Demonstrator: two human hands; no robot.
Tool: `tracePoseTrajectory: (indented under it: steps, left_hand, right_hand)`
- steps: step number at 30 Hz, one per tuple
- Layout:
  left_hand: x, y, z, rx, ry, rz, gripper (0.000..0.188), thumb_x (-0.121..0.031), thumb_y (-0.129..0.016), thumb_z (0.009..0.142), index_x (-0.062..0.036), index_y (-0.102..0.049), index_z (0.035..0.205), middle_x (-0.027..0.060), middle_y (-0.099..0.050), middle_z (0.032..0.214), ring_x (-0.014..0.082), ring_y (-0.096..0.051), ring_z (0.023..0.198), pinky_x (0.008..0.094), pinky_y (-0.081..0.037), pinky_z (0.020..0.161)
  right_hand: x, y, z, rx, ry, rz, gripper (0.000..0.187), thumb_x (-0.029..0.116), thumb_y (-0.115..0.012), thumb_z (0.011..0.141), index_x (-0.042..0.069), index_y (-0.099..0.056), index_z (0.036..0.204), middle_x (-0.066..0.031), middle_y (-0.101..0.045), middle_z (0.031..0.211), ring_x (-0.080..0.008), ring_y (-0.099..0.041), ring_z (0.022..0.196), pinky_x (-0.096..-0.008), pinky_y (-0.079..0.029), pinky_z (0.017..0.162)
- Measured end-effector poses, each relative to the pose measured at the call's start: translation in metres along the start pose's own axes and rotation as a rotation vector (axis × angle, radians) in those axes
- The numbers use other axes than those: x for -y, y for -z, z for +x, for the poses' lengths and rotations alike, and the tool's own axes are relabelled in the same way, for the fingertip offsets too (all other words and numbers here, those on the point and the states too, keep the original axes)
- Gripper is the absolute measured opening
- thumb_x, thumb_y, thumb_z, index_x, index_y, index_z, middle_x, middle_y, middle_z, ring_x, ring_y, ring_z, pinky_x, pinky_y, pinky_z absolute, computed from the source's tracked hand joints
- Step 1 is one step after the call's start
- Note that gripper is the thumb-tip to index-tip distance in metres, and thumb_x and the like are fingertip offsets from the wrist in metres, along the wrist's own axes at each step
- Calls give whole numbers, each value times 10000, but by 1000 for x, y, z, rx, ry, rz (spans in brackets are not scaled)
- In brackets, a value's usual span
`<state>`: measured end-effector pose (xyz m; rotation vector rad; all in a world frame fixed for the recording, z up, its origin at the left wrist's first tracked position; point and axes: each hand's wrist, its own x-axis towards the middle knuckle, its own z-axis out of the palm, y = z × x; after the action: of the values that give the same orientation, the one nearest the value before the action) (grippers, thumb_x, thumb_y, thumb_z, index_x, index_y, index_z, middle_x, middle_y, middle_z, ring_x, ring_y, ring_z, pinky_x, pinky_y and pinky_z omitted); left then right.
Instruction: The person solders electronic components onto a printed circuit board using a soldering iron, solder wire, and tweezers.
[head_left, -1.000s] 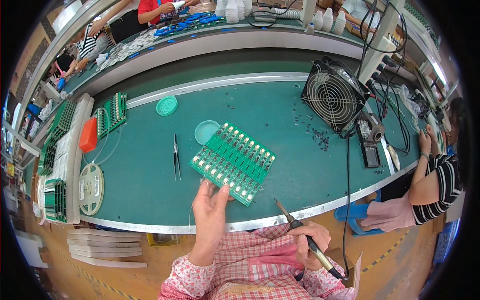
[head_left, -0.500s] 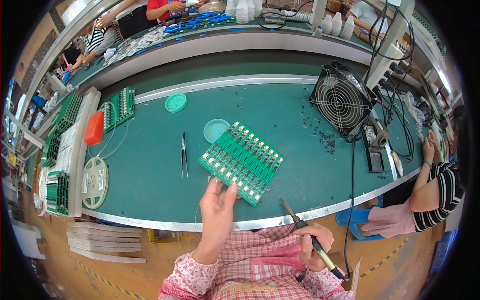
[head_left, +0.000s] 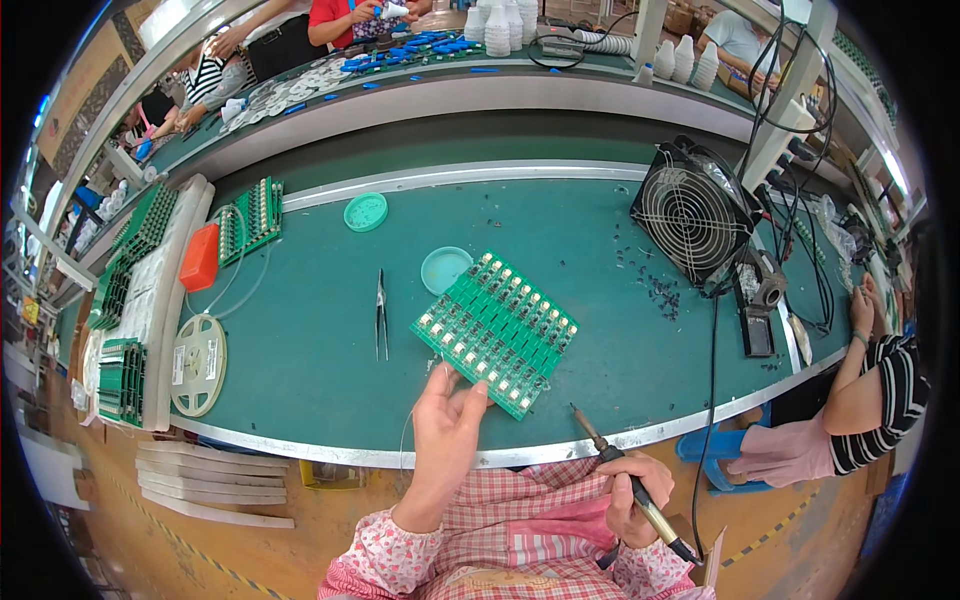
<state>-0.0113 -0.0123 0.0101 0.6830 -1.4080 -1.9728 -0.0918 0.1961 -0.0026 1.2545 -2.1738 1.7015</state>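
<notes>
A green circuit board panel (head_left: 497, 335) with rows of pale square parts tilts above the bench, its near edge pinched in my left hand (head_left: 445, 425). A thin pale wire, likely solder, trails down by that wrist; whether the fingers hold it I cannot tell. My right hand (head_left: 637, 490) is wrapped round a soldering iron (head_left: 652, 512), whose tip points up and left, apart from the board. Left of the board lies a pair of tweezers (head_left: 381, 318). Partly behind the board sits a round turquoise dish (head_left: 446, 268); a green round lid (head_left: 366, 212) lies farther back.
A fan (head_left: 695, 212) stands at right with small black pieces (head_left: 660, 295) near it, beside a soldering iron stand (head_left: 757, 300). At left are a component reel (head_left: 199, 365), an orange box (head_left: 200, 257) and stacked boards (head_left: 122, 380). A co-worker (head_left: 850, 410) sits at right.
The whole scene has shifted slightly right and down in the picture. My hands keep their holds on the board and the iron, with little other movement.
</notes>
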Motion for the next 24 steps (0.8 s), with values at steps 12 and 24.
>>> tracePoseTrajectory:
  steps: [12, 24]
  left_hand:
    - [-1, 0, 2, 11, -7, 0, 352, 47, -504, 928, 99, -440, 1270, 159, -536, 1237, 180, -622, 1027, 300, -519, 894]
    - [-2, -1, 1, 6, 14, -9, 357, 40, -520, 922, 79, -455, 1270, 139, -543, 1214, 148, -609, 992, 280, -498, 855]
  right_hand:
    - [-9, 8, -3, -169, -82, -93, 239, 197, -540, 902, 9, -648, 801, -38, -525, 517, -172, -542, 466, -302, -419, 474]
    - [-19, 24, -9, -264, -185, -161, 215, 217, -509, 929, 32, -612, 888, -63, -567, 599, -159, -543, 499, -295, -416, 493]
